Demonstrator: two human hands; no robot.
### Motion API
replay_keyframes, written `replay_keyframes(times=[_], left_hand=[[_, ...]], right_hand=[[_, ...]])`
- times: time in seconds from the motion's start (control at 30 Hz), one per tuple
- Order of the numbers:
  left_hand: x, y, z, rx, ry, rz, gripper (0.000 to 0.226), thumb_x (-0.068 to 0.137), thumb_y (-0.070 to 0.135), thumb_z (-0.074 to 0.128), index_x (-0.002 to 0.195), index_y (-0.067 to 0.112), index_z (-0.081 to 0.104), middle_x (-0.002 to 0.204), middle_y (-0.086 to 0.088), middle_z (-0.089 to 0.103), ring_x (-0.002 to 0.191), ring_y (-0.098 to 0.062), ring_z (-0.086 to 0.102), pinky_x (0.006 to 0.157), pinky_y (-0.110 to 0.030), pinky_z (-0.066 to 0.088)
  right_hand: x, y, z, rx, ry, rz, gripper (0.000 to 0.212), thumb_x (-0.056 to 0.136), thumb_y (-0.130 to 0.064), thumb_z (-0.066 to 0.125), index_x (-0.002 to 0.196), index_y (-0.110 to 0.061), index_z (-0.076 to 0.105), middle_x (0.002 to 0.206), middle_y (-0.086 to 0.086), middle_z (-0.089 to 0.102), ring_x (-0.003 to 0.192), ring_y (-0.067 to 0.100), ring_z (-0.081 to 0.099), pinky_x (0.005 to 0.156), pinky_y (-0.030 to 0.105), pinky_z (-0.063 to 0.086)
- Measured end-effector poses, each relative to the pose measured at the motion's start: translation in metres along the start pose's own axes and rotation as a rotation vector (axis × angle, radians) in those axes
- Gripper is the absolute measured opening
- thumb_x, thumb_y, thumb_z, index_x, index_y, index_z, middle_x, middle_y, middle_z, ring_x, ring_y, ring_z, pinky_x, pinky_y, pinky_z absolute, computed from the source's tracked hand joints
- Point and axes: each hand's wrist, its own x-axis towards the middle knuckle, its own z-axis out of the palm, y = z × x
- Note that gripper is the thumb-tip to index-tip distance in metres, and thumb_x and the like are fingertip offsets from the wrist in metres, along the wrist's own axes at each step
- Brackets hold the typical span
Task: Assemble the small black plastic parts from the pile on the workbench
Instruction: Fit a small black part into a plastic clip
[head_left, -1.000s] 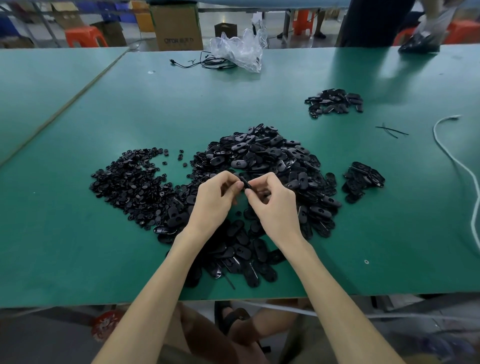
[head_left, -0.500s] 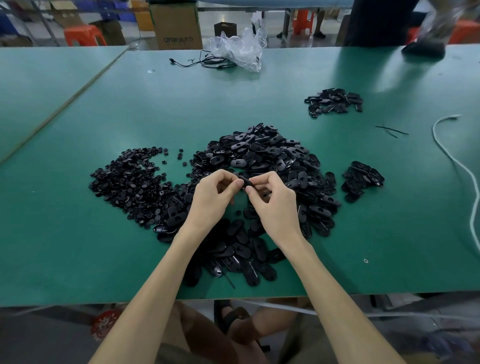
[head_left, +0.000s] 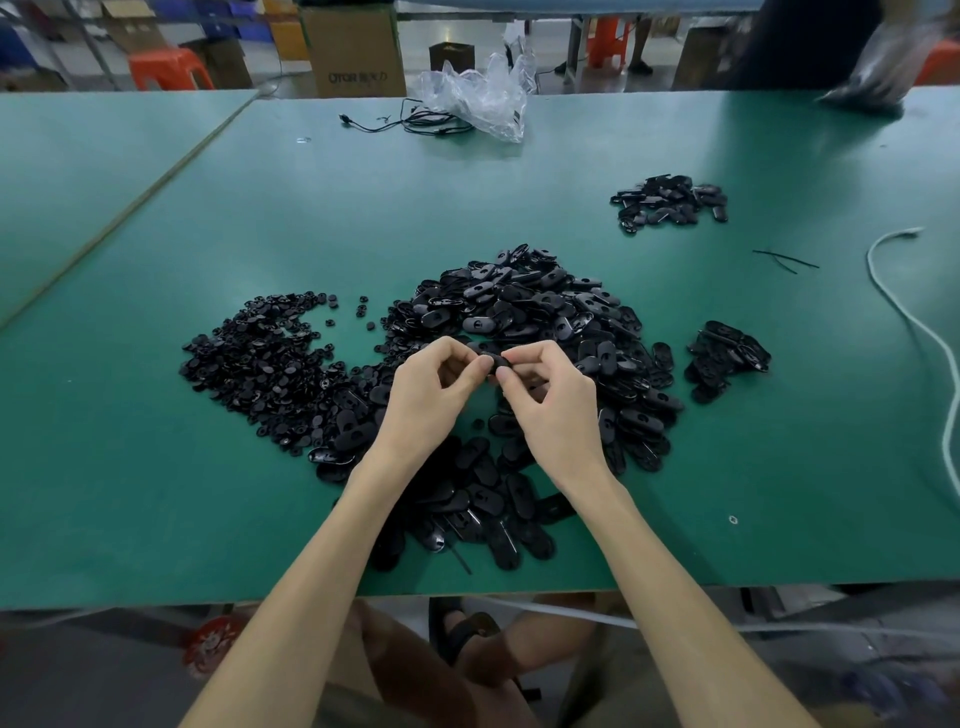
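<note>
Step in hand, as judged: two pcs being mated. One black part (head_left: 491, 361) is pinched btwn thumb & fingertips of left hand (head_left: 431, 400) and right hand (head_left: 550, 410), both curled round it, just above the main pile (head_left: 519, 312) at centre of desk (head_left: 156, 493). Whether an insert is already seated can't be told; part mostly hidden by fingers.

To be done well: oval pc to be steadied in one hand, insert lined up square w/ the hole, pressed straight, not tilted; seating checked by feel before release. Likely risk: small pc lost back into pile.

Stock: small round pcs (head_left: 260, 364) heaped left of main pile; lesser heap (head_left: 727, 358) right; far heap (head_left: 670, 200) far right, maybe finished, not certain.

Containers: none used for parts; all loose on desk. Crumpled clear bag (head_left: 478, 96) at far edge, contents not discernible. Cardboard box (head_left: 353, 52) beyond desk, contents unseen.
</note>
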Motion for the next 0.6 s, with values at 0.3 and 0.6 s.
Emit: replay_keyframes(times=[0.3,0.6], left_hand=[[0.0025,-0.0007,-0.0025,-0.142,0.01,-0.059,0.026,0.091,0.027,0.079,0.107,0.012,0.065,0.09,0.002,0.073,0.074,-0.013,0.069,0.072,-0.023,0.055],[0.0038,-0.0046,-0.0069,-0.278,-0.044,-0.037,0.006,0.092,0.022,0.077,0.094,0.016,0.075,0.08,0.003,0.076,0.073,-0.006,0.066,0.067,-0.015,0.048]], right_hand=[[0.0015,-0.0032,-0.0022,0.061,0.003,-0.039,0.011,0.1,-0.012,0.07,0.106,-0.02,0.068,0.093,-0.007,0.077,0.091,0.008,0.073,0.076,0.02,0.056],[0.002,-0.0036,-0.0025,0.07,-0.044,0.016,0.011,0.094,-0.019,0.078,0.096,-0.017,0.067,0.09,-0.016,0.077,0.087,0.002,0.073,0.075,0.014,0.052]])
